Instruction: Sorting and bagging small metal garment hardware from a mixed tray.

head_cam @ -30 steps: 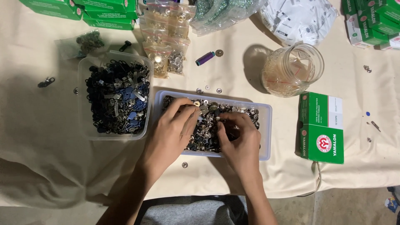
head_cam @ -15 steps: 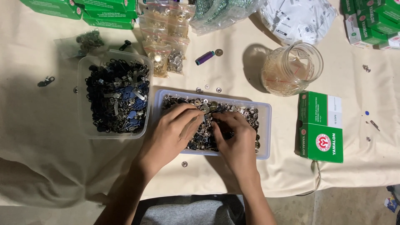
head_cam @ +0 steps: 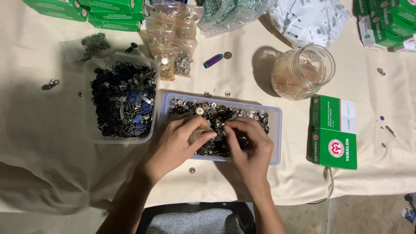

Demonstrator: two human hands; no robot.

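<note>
A clear rectangular tray [head_cam: 275, 130] full of small metal buttons and snaps [head_cam: 216, 112] lies in front of me on the cream cloth. Both hands reach into it from the near side. My left hand [head_cam: 175, 145] rests on the tray's left half, its thumb and fingers pinched on what looks like a small clear bag [head_cam: 197, 135]. My right hand [head_cam: 250, 146] covers the middle. Its fingertips curl down into the buttons and meet the left fingertips. What the right fingers hold is hidden.
A clear tub [head_cam: 89, 108] of dark zipper pulls stands left of the tray. Small bags of buttons [head_cam: 171, 52] lie behind, with a glass jar [head_cam: 303, 71] at the back right. A green box [head_cam: 333, 132] sits to the right, more green boxes [head_cam: 108, 11] along the far edge. Loose snaps dot the cloth.
Both hands have shifted slightly within the tray, and their fingertips have drawn closer together over the buttons. Nothing else has moved.
</note>
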